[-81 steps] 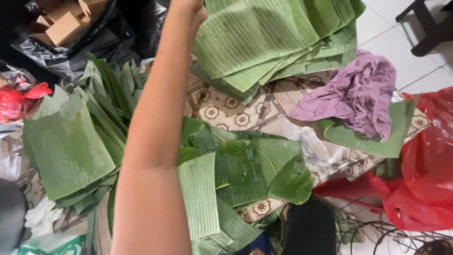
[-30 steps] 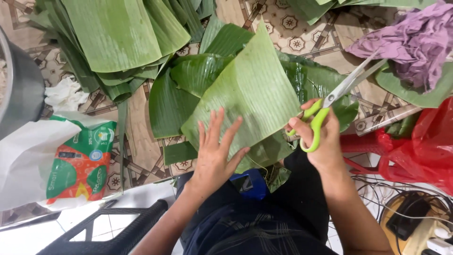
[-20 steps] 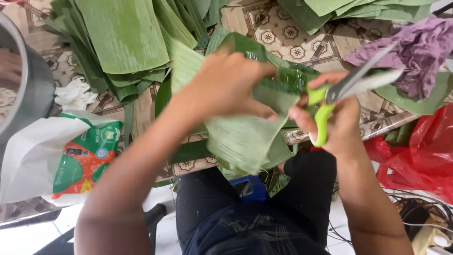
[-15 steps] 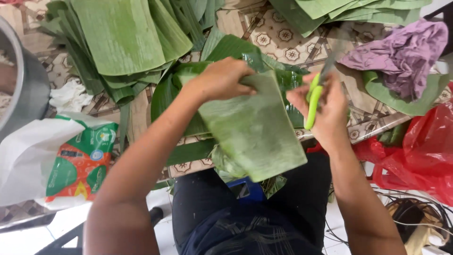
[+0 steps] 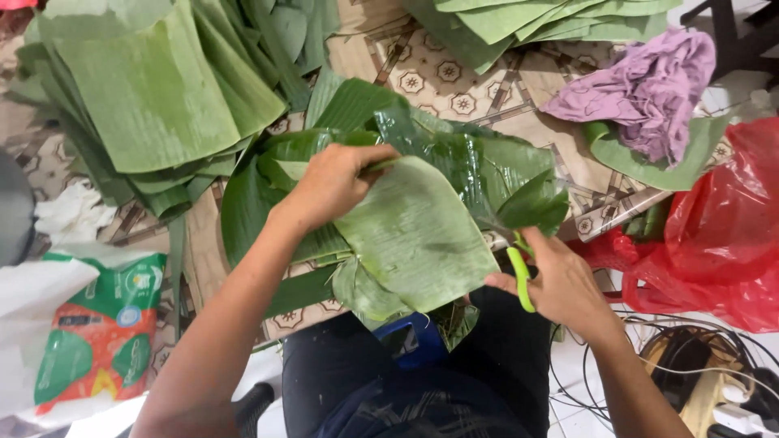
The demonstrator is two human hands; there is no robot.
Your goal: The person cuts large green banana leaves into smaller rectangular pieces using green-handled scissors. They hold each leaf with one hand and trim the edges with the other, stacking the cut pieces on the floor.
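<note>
My left hand (image 5: pixel 337 182) grips the top edge of a pale green banana leaf piece (image 5: pixel 418 235) and holds it over my lap. My right hand (image 5: pixel 560 284) is closed on scissors with light green handles (image 5: pixel 519 276); the blades are hidden under the leaf's right edge. Beneath lie darker, glossy banana leaves (image 5: pixel 454 154) spread on the patterned floor mat (image 5: pixel 454 77).
A stack of cut leaves (image 5: pixel 154 97) lies at upper left, another stack (image 5: pixel 519 20) at the top. A purple cloth (image 5: pixel 649 89) sits at upper right, a red plastic bag (image 5: pixel 722 235) at right, a printed bag (image 5: pixel 97 332) at lower left, cables (image 5: pixel 690 365) at lower right.
My left hand picked up a leaf and turned it towards me. My right hand lowered the scissors from a raised position to the leaf's right edge.
</note>
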